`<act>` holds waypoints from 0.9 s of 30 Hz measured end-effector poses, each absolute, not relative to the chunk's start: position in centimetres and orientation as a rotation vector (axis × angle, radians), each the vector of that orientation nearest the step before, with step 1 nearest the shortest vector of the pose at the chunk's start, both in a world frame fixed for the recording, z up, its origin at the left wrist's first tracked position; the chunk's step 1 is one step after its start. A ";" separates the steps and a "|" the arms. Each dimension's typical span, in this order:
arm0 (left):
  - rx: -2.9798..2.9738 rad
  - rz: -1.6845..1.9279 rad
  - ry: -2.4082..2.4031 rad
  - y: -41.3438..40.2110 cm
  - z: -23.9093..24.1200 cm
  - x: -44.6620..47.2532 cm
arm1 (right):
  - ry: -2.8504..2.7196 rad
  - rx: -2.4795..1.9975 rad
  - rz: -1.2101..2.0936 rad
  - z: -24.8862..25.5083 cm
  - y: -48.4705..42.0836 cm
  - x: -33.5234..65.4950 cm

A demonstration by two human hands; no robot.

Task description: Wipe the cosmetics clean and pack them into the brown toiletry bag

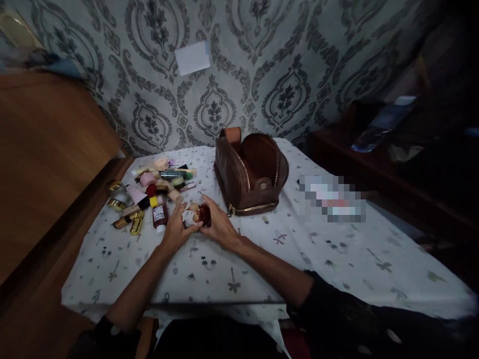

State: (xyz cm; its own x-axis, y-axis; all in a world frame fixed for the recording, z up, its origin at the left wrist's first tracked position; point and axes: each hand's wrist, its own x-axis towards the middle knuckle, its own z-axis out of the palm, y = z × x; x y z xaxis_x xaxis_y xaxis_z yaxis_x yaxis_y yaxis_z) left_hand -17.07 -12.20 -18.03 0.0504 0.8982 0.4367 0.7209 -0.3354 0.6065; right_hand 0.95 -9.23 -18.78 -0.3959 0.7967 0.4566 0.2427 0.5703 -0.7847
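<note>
In front of me, close to the table's middle, my two hands meet around a small glossy red-brown bottle or jar (pixel 204 213). My right hand (pixel 220 225) is closed about its right side. My left hand (pixel 175 227) pinches a white, crumpled-looking piece like a wipe or tissue (pixel 188 218) against the left side; a gold-toned part shows between them. Just left of my left hand lies a dark brown bottle with a white label (pixel 160 216). A brown leather cosmetic bag (pixel 247 174) stands unzipped beyond my right hand, its top gaping.
Left of my hands lie several cosmetics: a gold tube (pixel 136 223), a pink jar (pixel 147 179), a gold-lidded jar (pixel 117 205). A blurred-out item (pixel 333 199) lies on the right. A wooden panel (pixel 48 159) borders the left; a patterned wall rises behind the cloth-covered table (pixel 232 279).
</note>
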 end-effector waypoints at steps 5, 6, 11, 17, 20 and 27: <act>2.180 1.090 1.615 -12.7 -17.8 -17.0 | -1.959 -0.847 0.770 -19.2 -9.3 0.8; 2.188 1.073 1.603 -12.8 -17.7 -16.9 | -1.957 -0.847 0.762 -19.3 -9.3 0.7; 2.149 1.084 1.557 -12.8 -16.9 -17.0 | -1.929 -0.871 0.733 -19.2 -9.4 0.5; 1.917 1.300 1.654 -12.6 -16.2 -16.9 | -1.957 -0.820 0.765 -18.5 -9.7 0.6; 1.767 1.365 1.706 -12.7 -15.8 -16.7 | -1.945 -0.796 0.780 -18.3 -9.8 0.6; 1.575 1.469 1.694 -12.6 -15.7 -16.9 | -1.951 -0.591 0.742 -17.7 -10.1 0.8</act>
